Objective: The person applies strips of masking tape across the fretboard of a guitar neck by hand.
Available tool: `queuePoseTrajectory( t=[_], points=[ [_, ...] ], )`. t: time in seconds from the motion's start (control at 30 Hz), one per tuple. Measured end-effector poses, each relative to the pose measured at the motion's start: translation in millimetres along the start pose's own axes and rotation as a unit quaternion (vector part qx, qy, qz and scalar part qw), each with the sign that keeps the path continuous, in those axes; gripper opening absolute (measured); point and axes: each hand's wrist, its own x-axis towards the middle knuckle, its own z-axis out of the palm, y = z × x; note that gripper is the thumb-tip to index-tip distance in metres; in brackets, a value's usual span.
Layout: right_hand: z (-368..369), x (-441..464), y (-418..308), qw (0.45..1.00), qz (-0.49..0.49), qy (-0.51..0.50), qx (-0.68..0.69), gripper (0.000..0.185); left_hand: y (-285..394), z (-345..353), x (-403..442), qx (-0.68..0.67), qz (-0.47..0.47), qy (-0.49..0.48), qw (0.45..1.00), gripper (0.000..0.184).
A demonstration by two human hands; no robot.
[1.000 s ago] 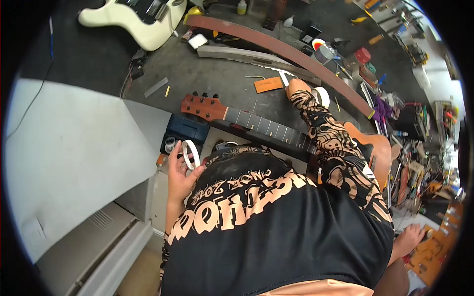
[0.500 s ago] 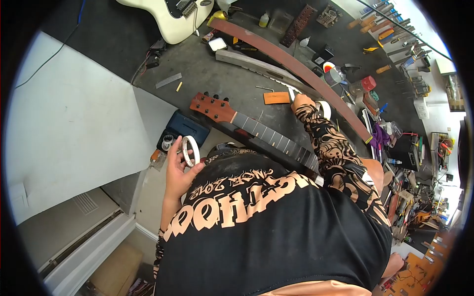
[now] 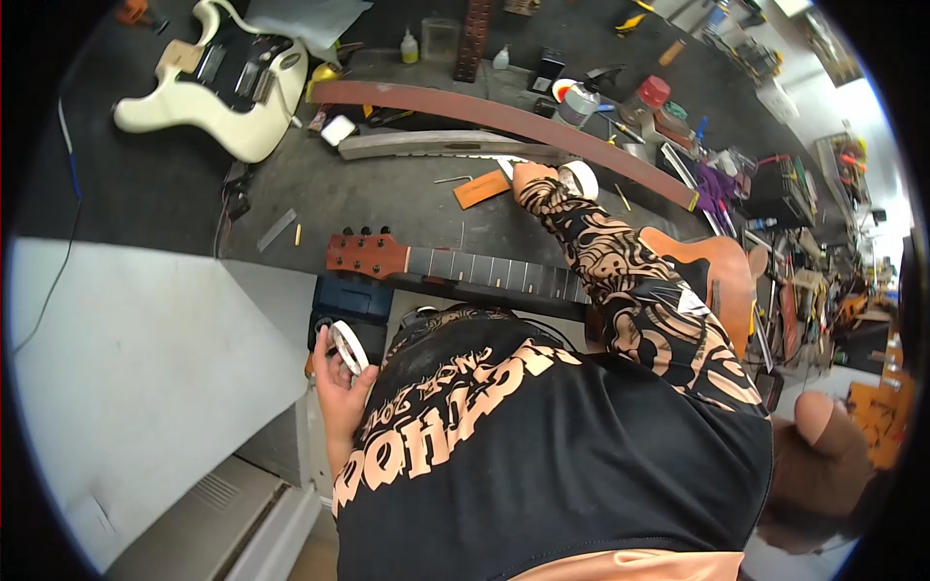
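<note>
My left hand (image 3: 341, 387) is closed around one edge of a narrow white roll of tape (image 3: 349, 347), held upright beside my shirt. My right hand (image 3: 533, 180) is on the dark bench, fingers curled and mostly hidden by the fist. A small pale, flat piece (image 3: 506, 169) shows at its fingertips; what it is I cannot make out. Touching or nearly touching it is an orange-brown flat block (image 3: 480, 190). Just right of the hand stands a wider white tape roll (image 3: 579, 180). A guitar neck (image 3: 484, 269) with a reddish headstock (image 3: 366, 255) lies across in front of me, its body (image 3: 731, 290) under my right arm.
A long reddish-brown curved strip (image 3: 504, 121) and a grey metal beam (image 3: 436, 144) lie behind my right hand. A cream electric guitar body (image 3: 223, 107) is at the back left. Bottles, a red-lidded jar (image 3: 649, 95) and tools crowd the right. Another person (image 3: 823, 465) is at lower right.
The view has turned, so the bench things appear shifted left and more of the cream guitar shows. The orange-brown block now lies more slanted. My left hand still holds the tape roll.
</note>
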Motion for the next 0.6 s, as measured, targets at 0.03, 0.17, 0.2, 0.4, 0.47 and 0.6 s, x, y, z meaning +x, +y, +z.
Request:
queuePoseTrajectory(
  t=[0.03,0.17,0.2,0.4,0.47,0.6],
  points=[
    [-1,-1,0,1.0,-0.002,0.001,0.003,0.026,-3,-2,1,0.013,0.01,0.0,1.0,0.094],
    [-5,-8,-4,1.0,0.007,0.004,0.014,0.024,-5,-5,4,0.016,0.007,0.002,1.0,0.094],
    [-5,-8,-4,1.0,0.008,-0.012,0.003,0.026,-3,-5,4,0.009,0.003,0.005,1.0,0.095],
    [2,-13,0,1.0,0.007,-0.005,0.002,0.027,0,-3,4,0.006,0.005,0.005,1.0,0.095],
    [12,-9,-4,1.0,0.015,0.011,-0.008,0.026,2,-3,4,0.005,0.006,0.009,1.0,0.094],
    [8,-12,-2,0.997,0.075,0.013,0.021,0.026,5,-6,2,-0.005,0.002,0.018,1.0,0.093]
  ],
)
